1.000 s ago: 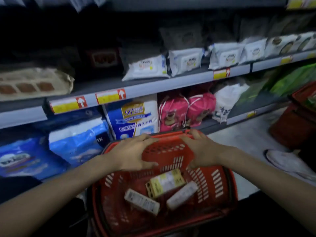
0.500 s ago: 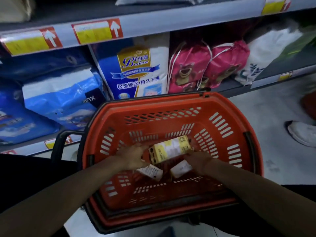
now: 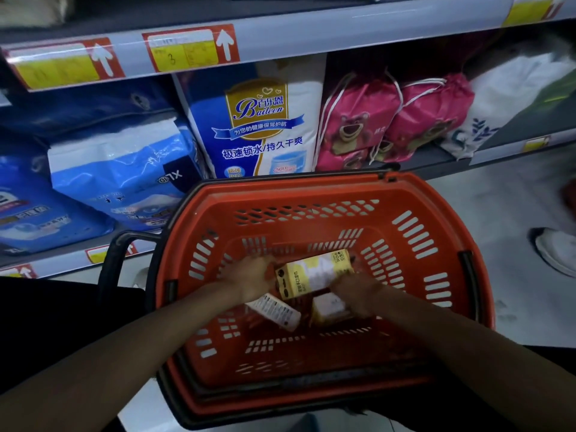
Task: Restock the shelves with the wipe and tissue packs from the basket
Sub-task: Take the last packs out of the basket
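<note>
A red shopping basket (image 3: pixel 311 190) sits low in front of the shelves, with three packs on its floor. My left hand (image 3: pixel 249 280) and my right hand (image 3: pixel 358 291) reach into it. Between them lies a yellow and white wipe pack (image 3: pixel 314 274), and the fingers of each hand curl against one of its ends. A white pack with black print (image 3: pixel 276 311) pokes out from under my left hand. A smaller yellow-white pack (image 3: pixel 328 308) lies partly under my right hand. Motion blur hides the fingertips.
The grey shelf edge (image 3: pixel 311 32) with yellow and red price tags runs overhead. The lower shelf holds blue diaper packs (image 3: pixel 118 169), a tall blue and white pack (image 3: pixel 265 126), pink bear drawstring bags (image 3: pixel 389 120) and a white bag (image 3: pixel 498 113). A person's white shoe (image 3: pixel 558 249) stands on the floor at right.
One second ago both hands rested on the basket's far rim. They have since gone down into the basket and closed in on the packs. The view has tilted down toward the basket.
</note>
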